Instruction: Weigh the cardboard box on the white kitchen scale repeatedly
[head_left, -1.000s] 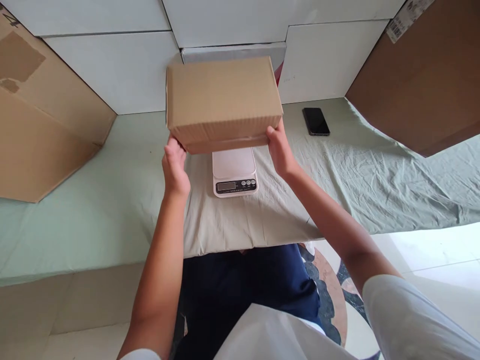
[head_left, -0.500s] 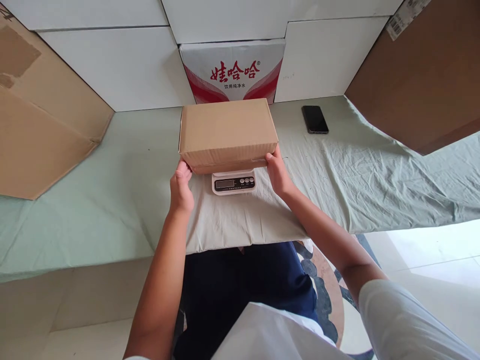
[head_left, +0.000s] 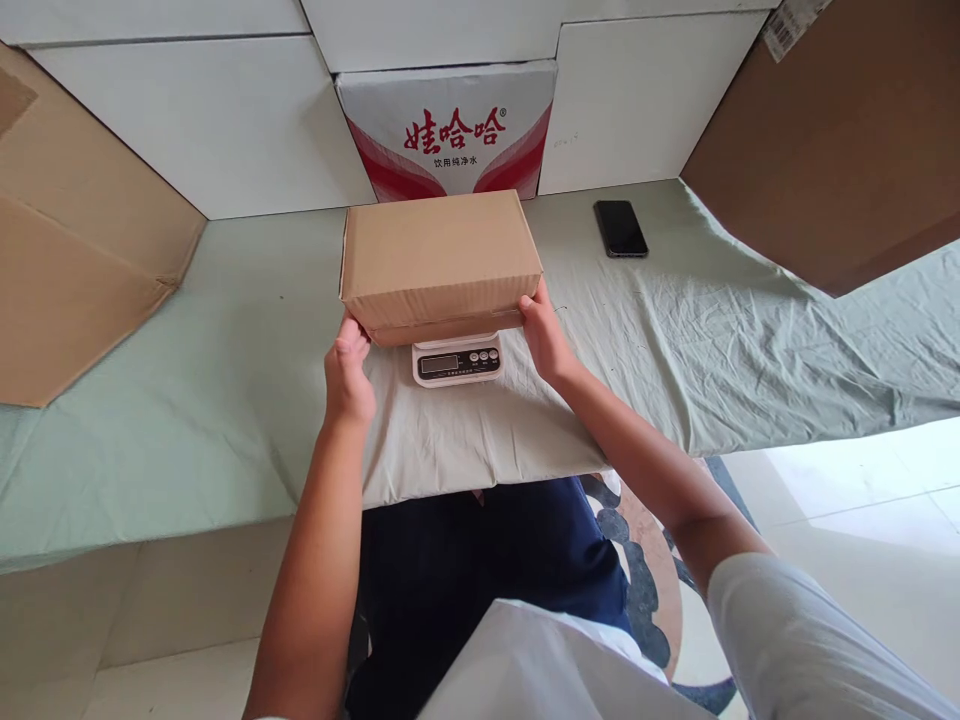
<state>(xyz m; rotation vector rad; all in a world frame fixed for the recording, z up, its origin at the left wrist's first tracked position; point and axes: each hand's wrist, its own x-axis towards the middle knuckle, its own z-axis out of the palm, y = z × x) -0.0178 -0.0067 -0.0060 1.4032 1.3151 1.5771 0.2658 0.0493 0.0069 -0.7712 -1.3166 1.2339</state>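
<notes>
The left hand [head_left: 349,375] and right hand [head_left: 546,325] grip the cardboard box [head_left: 441,250] at its ends, over the kitchen scale [head_left: 457,362] near the bench's [head_left: 247,400] front edge. The box is in place above the scale but not yet released; whether it rests there, I cannot tell. The display [head_left: 439,364] shows no legible digits. At the back edge, a carton [head_left: 454,135] reads "娃哈哈®" and "饮用纯净水".

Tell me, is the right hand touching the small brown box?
Touching. The head view shows the right hand with its thumb on the front face of the small brown box, near its right end.
</notes>
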